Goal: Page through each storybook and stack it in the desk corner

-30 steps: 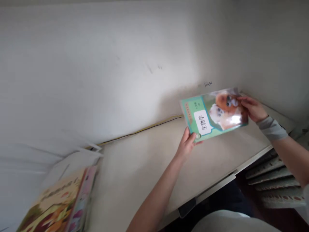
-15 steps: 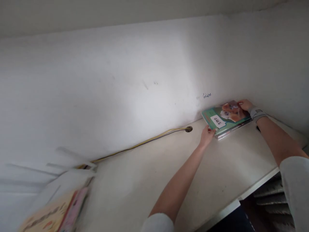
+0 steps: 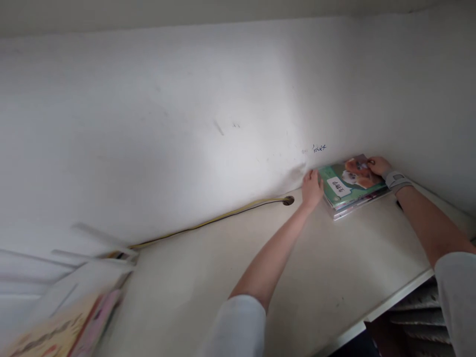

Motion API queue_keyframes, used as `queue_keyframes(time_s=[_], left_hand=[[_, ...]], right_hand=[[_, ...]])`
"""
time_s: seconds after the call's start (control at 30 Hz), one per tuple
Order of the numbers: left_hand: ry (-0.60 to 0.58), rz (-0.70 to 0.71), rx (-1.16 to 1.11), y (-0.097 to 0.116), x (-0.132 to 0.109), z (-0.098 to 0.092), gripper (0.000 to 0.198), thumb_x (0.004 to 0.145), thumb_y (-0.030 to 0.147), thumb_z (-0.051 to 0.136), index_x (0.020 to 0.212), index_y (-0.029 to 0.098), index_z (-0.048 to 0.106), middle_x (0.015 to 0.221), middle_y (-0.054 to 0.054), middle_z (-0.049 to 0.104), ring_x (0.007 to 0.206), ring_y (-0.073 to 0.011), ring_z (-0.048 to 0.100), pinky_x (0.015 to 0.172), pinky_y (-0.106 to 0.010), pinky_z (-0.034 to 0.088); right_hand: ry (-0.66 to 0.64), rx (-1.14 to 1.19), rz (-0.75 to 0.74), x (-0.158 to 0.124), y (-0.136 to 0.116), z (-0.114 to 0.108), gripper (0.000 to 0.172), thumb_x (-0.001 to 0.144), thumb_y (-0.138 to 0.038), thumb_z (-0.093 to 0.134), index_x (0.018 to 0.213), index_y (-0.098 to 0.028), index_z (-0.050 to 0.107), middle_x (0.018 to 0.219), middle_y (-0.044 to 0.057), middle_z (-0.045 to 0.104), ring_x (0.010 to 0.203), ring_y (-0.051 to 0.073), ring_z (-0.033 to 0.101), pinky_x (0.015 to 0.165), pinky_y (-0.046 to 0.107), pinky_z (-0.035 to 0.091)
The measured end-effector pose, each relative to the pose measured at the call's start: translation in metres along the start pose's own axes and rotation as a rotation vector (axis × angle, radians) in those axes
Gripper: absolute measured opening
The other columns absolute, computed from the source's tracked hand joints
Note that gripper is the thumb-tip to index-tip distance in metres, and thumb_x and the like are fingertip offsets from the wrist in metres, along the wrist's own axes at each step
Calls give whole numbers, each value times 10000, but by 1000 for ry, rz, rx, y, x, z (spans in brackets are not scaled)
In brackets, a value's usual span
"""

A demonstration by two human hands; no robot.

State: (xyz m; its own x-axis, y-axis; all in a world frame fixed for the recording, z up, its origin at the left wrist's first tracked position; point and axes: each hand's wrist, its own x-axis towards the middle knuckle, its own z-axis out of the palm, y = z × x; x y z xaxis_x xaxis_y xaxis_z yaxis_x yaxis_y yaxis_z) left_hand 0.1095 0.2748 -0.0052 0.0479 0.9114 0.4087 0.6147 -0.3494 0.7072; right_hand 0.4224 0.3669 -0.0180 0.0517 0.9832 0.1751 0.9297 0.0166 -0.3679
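Observation:
A green book (image 3: 344, 182) with a picture of two monkeys on its cover lies on top of a small stack (image 3: 353, 202) in the far right corner of the white desk (image 3: 208, 277). My left hand (image 3: 311, 187) rests against the book's left edge, fingers together and laid flat on it. On the book's far right corner sits my right hand (image 3: 377, 165), its fingers curled over the cover. A grey band (image 3: 396, 179) is around that wrist.
A yellow cable (image 3: 208, 222) runs along the wall to a hole (image 3: 288, 200) in the desk. Blurred colourful books and white papers (image 3: 63, 317) lie at the near left. Stacked patterned items (image 3: 420, 317) show below the desk's right edge.
The book went from being held in the air down onto the stack in the corner. My left hand slid from its near corner to its left edge.

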Motion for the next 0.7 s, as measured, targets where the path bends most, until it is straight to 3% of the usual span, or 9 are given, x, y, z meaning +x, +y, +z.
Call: queue_keyframes(time_s=[0.07, 0.17, 0.27, 0.4, 0.57, 0.7], left_hand=[[-38, -30, 105, -7, 25, -6, 390, 823, 164, 498, 1211, 143, 532, 1319, -180, 480, 1269, -304, 380, 1039, -438, 293], [-75, -83, 127, -20, 52, -9, 246, 814, 163, 497, 1018, 133, 631, 1090, -174, 613, 1130, -291, 507, 970, -419, 351], [-94, -102, 92, -31, 64, -6, 134, 788, 174, 522, 769, 141, 650, 860, -138, 643, 975, -267, 576, 905, -383, 377], [-92, -129, 12, -35, 70, -1, 154, 758, 232, 562, 619, 169, 581, 715, -79, 593, 838, -239, 570, 796, -345, 392], [-89, -199, -135, -36, 73, 3, 321, 760, 355, 583, 504, 193, 476, 548, -11, 449, 688, -192, 518, 650, -298, 373], [-103, -280, -277, -43, 69, 7, 351, 771, 451, 573, 547, 188, 508, 557, -9, 459, 651, -182, 509, 602, -296, 371]], right_hand=[[12, -9, 39, 1, -1, 0, 272, 855, -220, 507, 1068, -129, 649, 1076, 165, 655, 1054, 263, 583, 898, 379, 430], [45, 8, 67, 7, -4, -1, 371, 842, -236, 502, 1185, -122, 590, 1161, 182, 617, 1112, 278, 550, 930, 393, 406], [58, 60, 95, 21, -8, -2, 444, 856, -261, 468, 1272, -114, 519, 1198, 187, 593, 1115, 274, 553, 920, 387, 418], [41, 155, 113, 43, -18, -2, 471, 861, -269, 455, 1300, -104, 487, 1171, 188, 612, 1081, 269, 578, 897, 381, 441], [-20, 295, 85, 55, -24, -6, 337, 852, -255, 493, 1133, -106, 606, 1111, 175, 650, 995, 234, 615, 854, 342, 476], [-64, 434, 58, 53, -15, -11, 251, 880, -317, 481, 927, -151, 663, 910, 122, 701, 814, 192, 645, 739, 317, 520]])
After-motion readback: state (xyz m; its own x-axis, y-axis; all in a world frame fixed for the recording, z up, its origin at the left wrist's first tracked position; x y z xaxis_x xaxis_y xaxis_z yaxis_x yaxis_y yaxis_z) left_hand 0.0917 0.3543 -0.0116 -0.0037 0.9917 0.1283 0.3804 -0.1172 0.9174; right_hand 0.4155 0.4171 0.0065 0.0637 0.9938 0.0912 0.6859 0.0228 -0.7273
